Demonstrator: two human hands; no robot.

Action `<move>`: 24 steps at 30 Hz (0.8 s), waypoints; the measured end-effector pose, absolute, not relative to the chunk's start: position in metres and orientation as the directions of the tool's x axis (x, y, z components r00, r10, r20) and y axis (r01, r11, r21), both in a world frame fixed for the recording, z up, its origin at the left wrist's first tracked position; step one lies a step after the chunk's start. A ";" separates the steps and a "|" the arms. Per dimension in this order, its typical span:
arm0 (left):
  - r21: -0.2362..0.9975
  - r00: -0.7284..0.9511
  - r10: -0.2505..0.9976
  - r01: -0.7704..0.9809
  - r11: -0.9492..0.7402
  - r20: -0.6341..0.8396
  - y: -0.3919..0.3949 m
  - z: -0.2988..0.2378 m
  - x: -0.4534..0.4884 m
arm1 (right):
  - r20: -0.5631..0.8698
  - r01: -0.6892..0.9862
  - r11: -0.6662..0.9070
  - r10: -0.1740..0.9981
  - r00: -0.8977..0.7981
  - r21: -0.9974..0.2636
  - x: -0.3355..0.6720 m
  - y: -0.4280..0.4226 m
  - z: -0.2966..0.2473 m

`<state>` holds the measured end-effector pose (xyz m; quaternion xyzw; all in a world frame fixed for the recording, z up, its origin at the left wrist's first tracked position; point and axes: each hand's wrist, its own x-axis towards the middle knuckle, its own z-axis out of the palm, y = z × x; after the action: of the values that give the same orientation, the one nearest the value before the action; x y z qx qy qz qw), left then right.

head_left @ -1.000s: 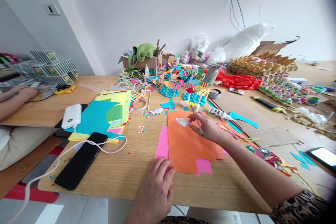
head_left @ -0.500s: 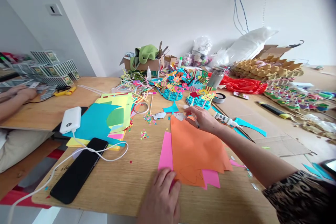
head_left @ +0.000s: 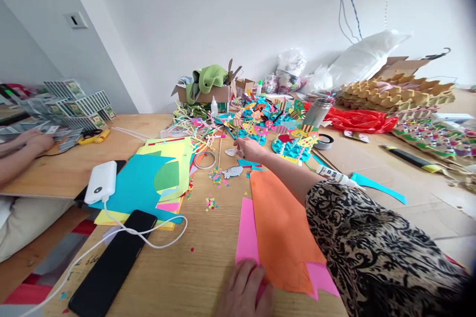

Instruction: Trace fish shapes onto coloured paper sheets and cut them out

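Fish cutout [head_left: 229,152] lies at the right hand [head_left: 248,149], grip unclear; left hand [head_left: 246,290] rests unclenched on pink paper [head_left: 247,233].

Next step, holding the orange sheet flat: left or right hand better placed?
Left hand, most likely: it rests at the near end of the pink paper, beside the orange sheet. The right hand is beyond that sheet's far edge, at a white cutout.

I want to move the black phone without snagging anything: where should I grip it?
Pinch the black phone across its near half's long edges, probably best from above, near side: it lies flat, and the white cable crosses its far half.
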<state>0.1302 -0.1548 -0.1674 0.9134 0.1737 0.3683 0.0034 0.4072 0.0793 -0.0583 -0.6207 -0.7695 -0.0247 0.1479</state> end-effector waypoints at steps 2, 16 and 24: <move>0.129 0.722 0.311 0.297 -0.946 0.618 -0.154 -0.164 0.127 | 0.243 0.967 0.218 0.953 -0.181 -0.135 0.405 0.083 -0.060; 0.339 0.808 0.473 0.361 -0.869 0.352 -0.169 -0.092 0.123 | 0.352 0.912 0.287 0.919 -0.176 -0.294 0.416 -0.117 -0.003; 0.357 0.821 0.480 0.368 -0.859 0.308 -0.169 -0.091 0.122 | 0.371 0.916 0.141 0.929 0.009 -0.376 0.412 -0.252 -0.042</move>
<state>0.1221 -0.1694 -0.0913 0.9437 0.2248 0.1968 0.1421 0.4121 -0.2518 -0.0424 -0.6551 -0.7039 0.0116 0.2742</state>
